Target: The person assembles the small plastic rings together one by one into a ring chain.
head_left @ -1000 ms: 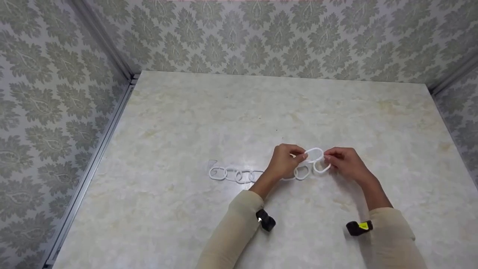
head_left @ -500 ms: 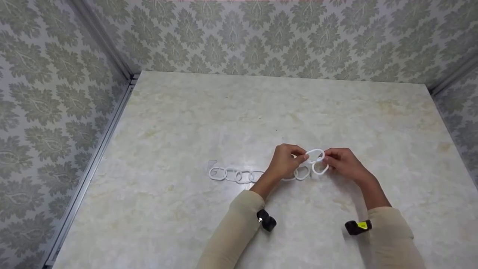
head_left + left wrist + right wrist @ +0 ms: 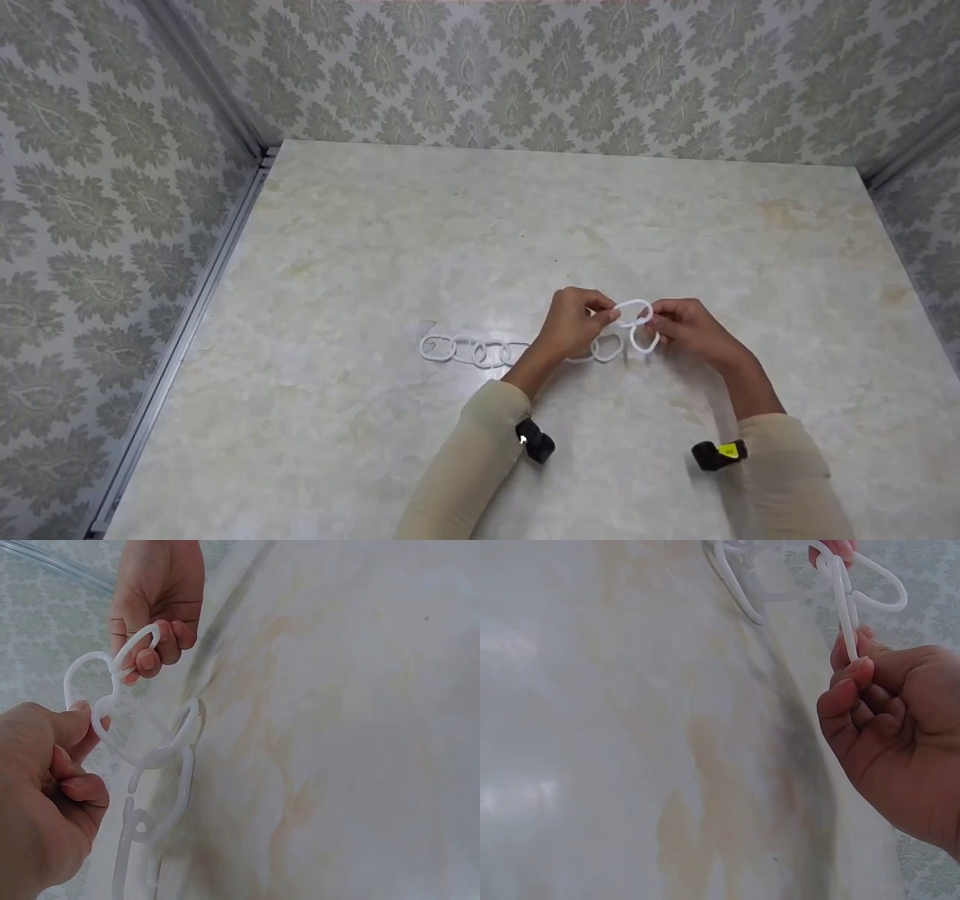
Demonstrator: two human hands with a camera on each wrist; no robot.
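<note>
A chain of white plastic links (image 3: 436,360) lies in a row on the table, its right end raised between two hands. My left hand (image 3: 571,326) pinches one oval link (image 3: 635,301) of it between thumb and fingertips. From the right side, my right hand (image 3: 694,330) pinches the end link (image 3: 643,352), which meets the left hand's link. In the right wrist view that end link (image 3: 845,619) stands edge-on between thumb and forefinger. Below the left hand, the left wrist view shows further links (image 3: 186,780) trailing down. The left forearm hides part of the row in the head view.
Beside the chain's left end is a thin clear piece (image 3: 426,327). The pale marbled table (image 3: 360,225) has patterned walls (image 3: 514,82) behind and at both sides, with a metal rail (image 3: 217,262) along the left. Black wrist cameras (image 3: 535,442) sit at both cuffs.
The end link in my right hand has turned and shifted slightly left, now hanging more upright. My right hand has edged a little left; my left hand has stayed nearly still.
</note>
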